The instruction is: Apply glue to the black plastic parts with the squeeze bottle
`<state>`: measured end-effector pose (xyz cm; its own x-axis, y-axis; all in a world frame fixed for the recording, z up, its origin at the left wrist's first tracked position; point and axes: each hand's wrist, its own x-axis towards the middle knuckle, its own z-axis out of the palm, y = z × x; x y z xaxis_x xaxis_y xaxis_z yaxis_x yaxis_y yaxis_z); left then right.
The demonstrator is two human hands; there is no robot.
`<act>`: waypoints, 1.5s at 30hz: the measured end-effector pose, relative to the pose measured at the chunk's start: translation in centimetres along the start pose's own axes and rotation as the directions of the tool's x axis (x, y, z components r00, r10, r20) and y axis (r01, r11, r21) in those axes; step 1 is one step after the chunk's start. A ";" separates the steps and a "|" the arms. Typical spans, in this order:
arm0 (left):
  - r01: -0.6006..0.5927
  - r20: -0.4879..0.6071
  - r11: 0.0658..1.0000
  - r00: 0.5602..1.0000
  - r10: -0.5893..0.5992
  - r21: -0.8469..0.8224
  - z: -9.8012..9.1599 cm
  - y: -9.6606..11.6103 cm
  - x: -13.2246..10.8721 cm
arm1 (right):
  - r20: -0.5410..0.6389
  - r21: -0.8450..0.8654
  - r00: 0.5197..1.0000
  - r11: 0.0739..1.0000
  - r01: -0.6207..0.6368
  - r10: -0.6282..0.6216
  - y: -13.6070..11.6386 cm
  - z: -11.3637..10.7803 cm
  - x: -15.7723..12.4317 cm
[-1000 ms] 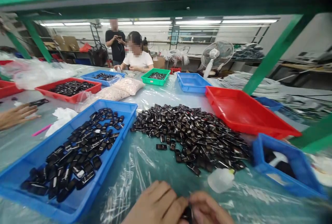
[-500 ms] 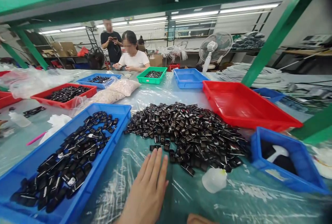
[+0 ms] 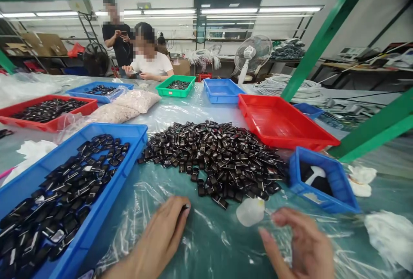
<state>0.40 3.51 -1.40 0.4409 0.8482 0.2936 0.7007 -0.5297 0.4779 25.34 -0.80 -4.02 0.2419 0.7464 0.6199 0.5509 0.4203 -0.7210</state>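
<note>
My left hand (image 3: pixel 161 231) is curled over the plastic-covered table, with a small black plastic piece (image 3: pixel 185 207) partly showing between thumb and fingers; most of it is hidden. To the right, my right hand (image 3: pixel 298 238) has thumb and fingers apart and holds nothing. Close to its fingertips is a small translucent bottle (image 3: pixel 250 212). Beyond both hands lies a big heap of small black pieces (image 3: pixel 213 154) with shiny light edges. Left of my left hand stands a long blue tray (image 3: pixel 106 223) holding many similar pieces.
An upturned-edge red tray (image 3: pixel 284 124) and a blue bin (image 3: pixel 342 197) with a white-handled object (image 3: pixel 315 175) stand at right. Crumpled white tissue (image 3: pixel 390 236) lies nearby. Farther back are a green tray (image 3: pixel 176 94), bags (image 3: pixel 129 104) and two people. A green post (image 3: pixel 319 46) slants at right.
My left hand has drawn back from the heap's edge and curled around a black plastic piece. My right hand has come up into view beside the bottle. The view has shifted right.
</note>
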 end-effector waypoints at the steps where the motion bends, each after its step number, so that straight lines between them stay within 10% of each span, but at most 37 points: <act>1: 0.010 0.025 0.998 1.000 -0.008 -0.059 -0.1 0.4 -0.1 | 0.004 -0.021 1.000 1.000 -0.016 0.016 0.5 -0.3 0.8; 7: 0.066 0.150 0.966 0.988 -0.029 -0.251 0.1 0.9 -0.4 | 0.323 -0.111 0.914 0.969 -0.222 0.247 0.3 0.6 2.3; 19: -0.023 0.182 0.955 0.980 0.080 -0.297 -0.4 1.2 -0.7 | 0.530 -0.029 0.799 0.948 -0.318 0.284 -1.8 -1.1 -0.6; 30: 0.354 0.362 0.746 0.918 -0.162 -0.565 -0.2 0.3 -0.3 | 0.439 -0.013 0.890 0.991 -0.130 0.122 -1.0 -0.8 0.2; 45: 0.346 0.355 0.748 0.921 -0.157 -0.567 -0.6 0.6 -0.5 | 0.473 -0.017 0.861 0.979 -0.205 0.189 -1.3 -1.2 0.6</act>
<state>0.30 2.73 -0.78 0.4952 0.8632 -0.0987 0.3588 -0.0998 0.9281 25.71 -1.50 -2.32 -0.0655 0.9658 0.2510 0.5031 0.2492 -0.8275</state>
